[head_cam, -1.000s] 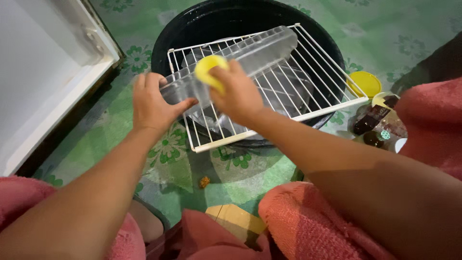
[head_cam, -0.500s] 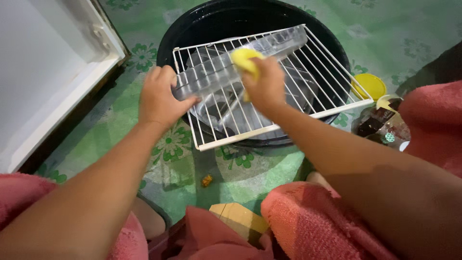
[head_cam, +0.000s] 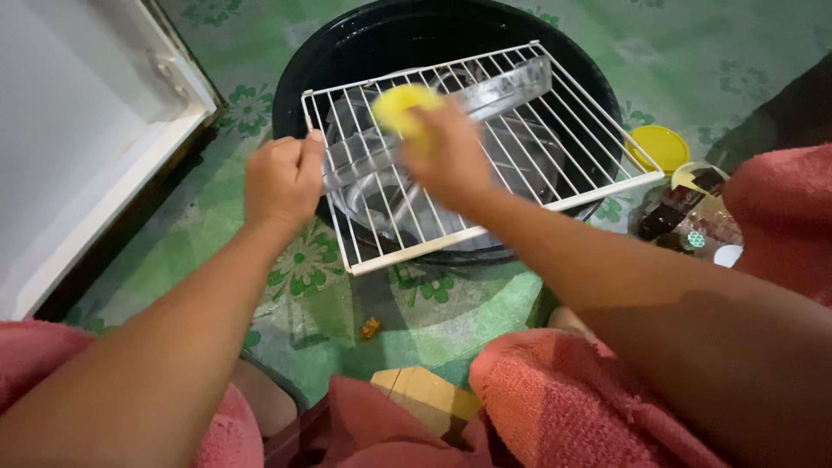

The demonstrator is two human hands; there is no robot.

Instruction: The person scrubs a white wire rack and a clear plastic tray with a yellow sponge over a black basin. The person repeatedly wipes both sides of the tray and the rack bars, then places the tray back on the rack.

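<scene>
A: Where's your L hand (head_cam: 282, 180) rn?

B: Your L hand is clamped on the near end of the clear tray (head_cam: 433, 121), fingers curled over its edge, just by the rack's left corner.

A: And the R?

B: Your R hand (head_cam: 446, 156) is closed round a yellow sponge (head_cam: 400, 106), pressing it on the tray approx mid-length. It's blurred, so finger detail is hard to read.

A: Tray pos?

B: The tray is long and narrow w/ ribbed sides. It lies slantwise on the white wire rack (head_cam: 555, 147), near end at your L hand, far end toward the rack's back right corner. You hold it tilted, not flat.

A: Rack sits on what?

B: It spans the black basin (head_cam: 347, 52), corners past the rim. Under the wires there's a clear container in the basin; I can't tell more.

A: Anything else nearby?

B: A yellow lid (head_cam: 659, 146) lies on the green floor (head_cam: 451, 303) right of the basin, w/ dark bottles (head_cam: 680, 212) just beside it. A white fridge door (head_cam: 78, 130) stands open at left. A small brown scrap (head_cam: 370, 328) lies on the floor near your knees.
</scene>
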